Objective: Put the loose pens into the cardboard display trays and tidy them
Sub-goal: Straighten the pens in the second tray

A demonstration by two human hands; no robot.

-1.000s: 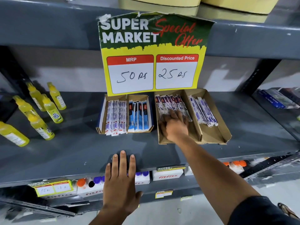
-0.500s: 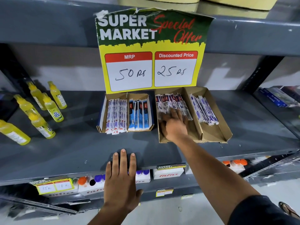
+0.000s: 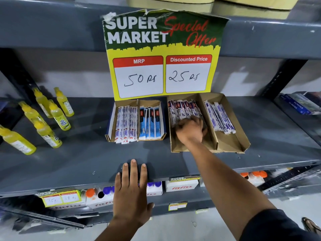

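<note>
Pens are almost all boxed already, as far as you can see: no loose packet lies on the bare grey shelf (image 3: 69,164) in front of the trays. What remains looks like straightening.

Your right hand (image 3: 190,130) is inside the left compartment of the right cardboard tray (image 3: 241,143), knuckles curled over the near ends of the red-and-purple pen packets (image 3: 184,108). Its fingers (image 3: 180,125) are bunched together on top of the packets; whether they actually pinch one or only press and nudge the row, you cannot tell from here. That row fans out unevenly toward the back, so it is the least tidy bunch. The right compartment holds the white-and-blue pen packets (image 3: 219,117), lying slanted and pushed toward the rear, with bare cardboard in front.

Your left hand (image 3: 131,192) holds nothing: palm flat, fingers spread on the front lip of the shelf, well apart from the trays.

The left cardboard tray (image 3: 109,136) is fuller and neater. Its white pen packets (image 3: 126,122) stand in a close row, though a few near ends poke past the front edge, and the blue pen packets (image 3: 150,121) beside them sit square.

Left to do, by my judgement: square up both rows in the right tray, then push the overhanging white ends back.
</note>
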